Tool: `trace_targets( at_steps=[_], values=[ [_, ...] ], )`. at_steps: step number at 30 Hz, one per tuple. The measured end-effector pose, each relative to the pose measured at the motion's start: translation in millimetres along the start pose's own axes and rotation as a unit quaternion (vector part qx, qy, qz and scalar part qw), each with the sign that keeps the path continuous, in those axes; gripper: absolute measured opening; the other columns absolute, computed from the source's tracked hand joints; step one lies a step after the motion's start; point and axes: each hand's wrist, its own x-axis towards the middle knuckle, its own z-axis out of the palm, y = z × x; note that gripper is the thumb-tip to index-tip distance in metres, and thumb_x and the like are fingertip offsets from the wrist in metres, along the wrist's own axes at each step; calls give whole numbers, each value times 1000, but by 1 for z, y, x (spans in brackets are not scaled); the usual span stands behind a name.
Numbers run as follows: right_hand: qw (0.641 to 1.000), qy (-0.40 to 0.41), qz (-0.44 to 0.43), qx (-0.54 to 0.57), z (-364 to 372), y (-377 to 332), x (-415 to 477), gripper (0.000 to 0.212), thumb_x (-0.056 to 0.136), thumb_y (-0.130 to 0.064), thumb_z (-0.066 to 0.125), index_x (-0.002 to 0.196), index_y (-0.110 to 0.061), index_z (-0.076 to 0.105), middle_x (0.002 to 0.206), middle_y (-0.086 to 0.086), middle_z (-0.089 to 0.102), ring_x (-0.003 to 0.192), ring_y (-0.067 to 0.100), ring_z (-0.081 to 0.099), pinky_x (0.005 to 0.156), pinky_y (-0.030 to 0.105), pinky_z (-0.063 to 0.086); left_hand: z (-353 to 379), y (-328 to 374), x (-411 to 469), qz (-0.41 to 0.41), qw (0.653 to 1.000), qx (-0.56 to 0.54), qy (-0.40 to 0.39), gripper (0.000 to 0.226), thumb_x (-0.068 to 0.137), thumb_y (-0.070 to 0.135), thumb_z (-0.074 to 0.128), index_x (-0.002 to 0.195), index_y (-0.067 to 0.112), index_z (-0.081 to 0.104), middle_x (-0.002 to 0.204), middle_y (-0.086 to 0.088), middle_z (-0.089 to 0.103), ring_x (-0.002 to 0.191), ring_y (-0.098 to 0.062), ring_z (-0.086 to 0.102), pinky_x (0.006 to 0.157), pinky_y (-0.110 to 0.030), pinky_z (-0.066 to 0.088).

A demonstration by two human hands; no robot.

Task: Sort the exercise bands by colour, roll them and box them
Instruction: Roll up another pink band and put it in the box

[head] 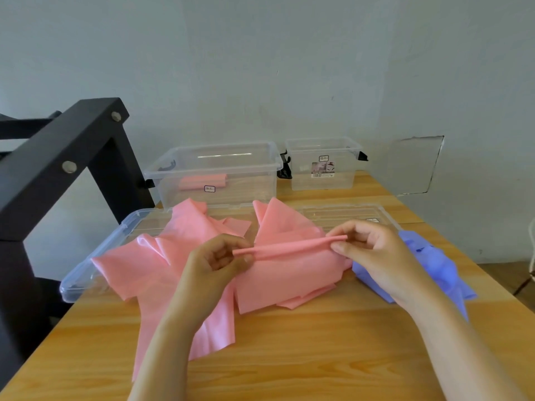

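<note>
On the wooden table (289, 357) the loose pink bands (136, 267) lie in a heap over clear lids (86, 282), and the blue bands (437, 264) lie at the right, partly hidden behind the right forearm. A finished pink roll (202, 181) lies in the bigger clear box (254, 180) behind. The left hand (220, 256) and right hand (367, 250) each pinch one end of a thin pink roll (289, 246) above the heap. It may go crooked or loosen if one end turns faster. How many bands the heap holds I cannot tell.

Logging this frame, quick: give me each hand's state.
Left hand: pinching the left end of the rolled pink band.
Right hand: pinching the right end of the same roll.
</note>
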Motion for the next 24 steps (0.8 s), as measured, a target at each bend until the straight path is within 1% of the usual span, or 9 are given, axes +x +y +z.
trace_targets(
  at_steps=[3,5,8,10,13,17,20,22,24],
  values=[
    [999,-21,4,28,0,1,0,17,93,-9,61,87,-22,69,82,14,69,80,20,57,77,35,42,1,0,-1,-15,1000,-18,-14,6,90,6,61,93,9,65,70,-20,55,67,-20,54,61,-22,49],
    [997,-34,17,64,-1,2,0,14,92,-9,62,88,-21,69,79,7,68,80,21,57,77,39,41,1,1,-2,-23,999,-36,-16,4,90,11,62,91,14,66,66,-16,51,63,-18,51,56,-20,47],
    [992,-53,37,111,-4,3,0,19,89,1,60,87,-16,69,80,2,69,79,17,59,71,27,48,-5,0,-2,-25,997,-60,-30,11,78,18,78,86,22,71,76,-9,58,72,-15,54,62,-20,46],
    [991,-63,40,115,-5,2,-1,17,86,4,61,88,-11,67,79,1,69,77,12,63,65,20,50,-7,1,-2,-28,996,-79,-39,15,69,25,77,83,21,73,84,-5,65,78,-13,57,66,-22,46],
    [996,-45,34,73,-4,0,-1,8,84,-4,67,88,-10,65,79,4,70,76,10,65,65,20,50,-4,1,-2,-14,998,-61,-20,14,73,14,81,83,11,71,83,-1,69,76,-9,60,66,-18,48],
    [999,-32,29,28,-1,3,0,19,86,-3,68,99,-17,69,94,6,75,85,15,66,79,30,50,-1,-1,-1,-5,1000,-14,-2,25,80,-4,70,102,8,70,88,-8,70,79,-10,63,72,-15,52],
    [999,-22,15,23,-2,3,0,15,89,-4,64,92,-17,71,88,1,74,83,11,65,72,24,50,-1,-1,1,-6,1000,1,-3,13,87,-1,64,98,5,69,73,-6,63,70,-9,59,65,-16,51],
    [999,-27,6,27,-2,3,0,12,91,-10,64,91,-20,71,88,7,74,85,17,63,75,31,47,2,0,-1,-20,1000,-10,-12,9,93,5,58,96,8,66,59,-2,56,61,-11,54,58,-18,50],
    [998,-39,6,44,-2,3,0,12,90,-12,65,92,-21,71,89,10,74,85,22,62,77,35,46,2,0,-2,-32,999,-33,-18,7,93,10,58,95,12,65,60,-7,55,62,-15,53,58,-22,47]
  ],
)
